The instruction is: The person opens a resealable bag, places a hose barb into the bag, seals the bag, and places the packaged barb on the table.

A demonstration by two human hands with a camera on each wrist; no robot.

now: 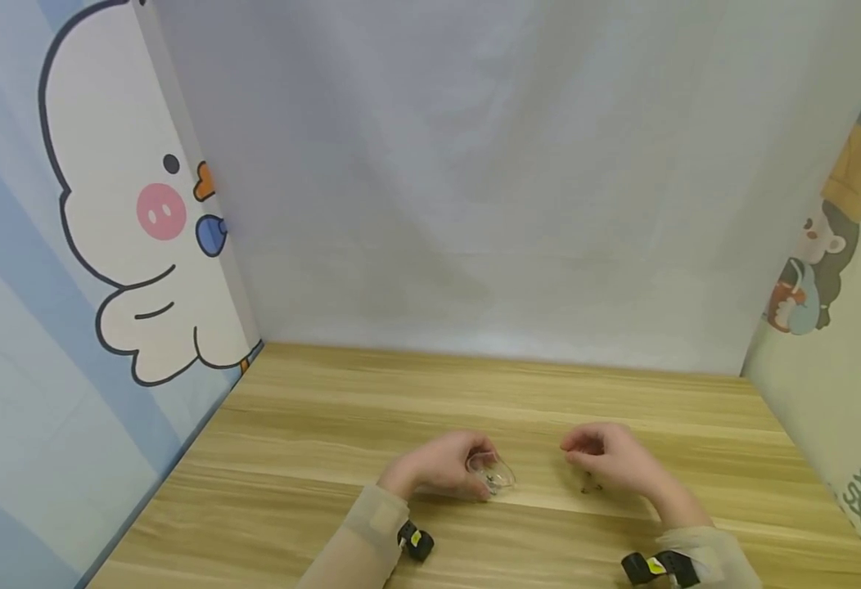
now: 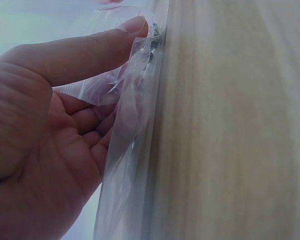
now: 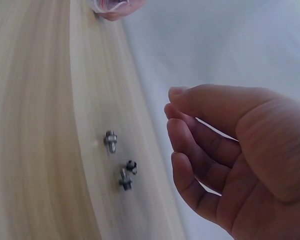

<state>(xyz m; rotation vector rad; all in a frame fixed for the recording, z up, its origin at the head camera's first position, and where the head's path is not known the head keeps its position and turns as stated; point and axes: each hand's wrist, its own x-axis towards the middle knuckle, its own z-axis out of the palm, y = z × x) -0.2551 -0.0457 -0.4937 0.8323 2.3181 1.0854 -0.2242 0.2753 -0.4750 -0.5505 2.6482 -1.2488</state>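
In the head view my left hand [image 1: 445,466] holds a clear plastic bag [image 1: 502,476] low over the table. The left wrist view has the thumb laid along the bag [image 2: 125,112], with curled fingers behind it and small metal pieces [image 2: 155,37] inside near the thumb tip. My right hand [image 1: 610,458] hovers to the right of the bag. Its fingers [image 3: 182,135] are loosely bent, the thumb tip close to them, and nothing shows between. Below it on the table lie small metal bolts [image 3: 111,141], with a second bolt [image 3: 125,180] and a dark-ended piece [image 3: 132,166] close together.
The wood-grain table [image 1: 313,409] runs back to a pale cloth wall [image 1: 475,204]. A left panel [image 1: 143,270] with a cartoon duck and a right panel [image 1: 828,393] with a cartoon figure border it.
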